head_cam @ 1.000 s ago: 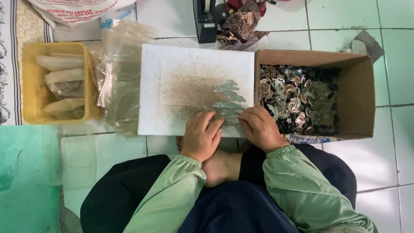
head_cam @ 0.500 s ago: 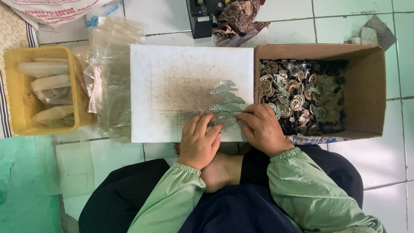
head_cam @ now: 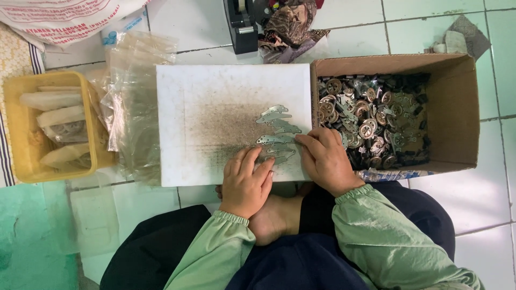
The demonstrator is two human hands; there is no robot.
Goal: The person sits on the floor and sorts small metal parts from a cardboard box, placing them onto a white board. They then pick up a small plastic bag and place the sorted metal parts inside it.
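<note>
both hands are pressing on flat metal plates (head_cam: 277,131) lying on the white board (head_cam: 215,96): left hand (head_cam: 246,180) fingers flat, right hand (head_cam: 325,161) pinching one. a careless nudge is likely scattering the row toward the cardboard box (head_cam: 457,107).

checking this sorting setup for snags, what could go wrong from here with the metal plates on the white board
1. The flat metal plates lie overlapped in a loose row near the white board edge; a nudge from the right hand or left hand could scatter them or push some off.
2. The plates look thin-edged, and both hands are bare, so a cut fingertip seems possible.
3. The cardboard box of mixed metal parts sits right beside the row; sorted plates could slip back in.
</note>
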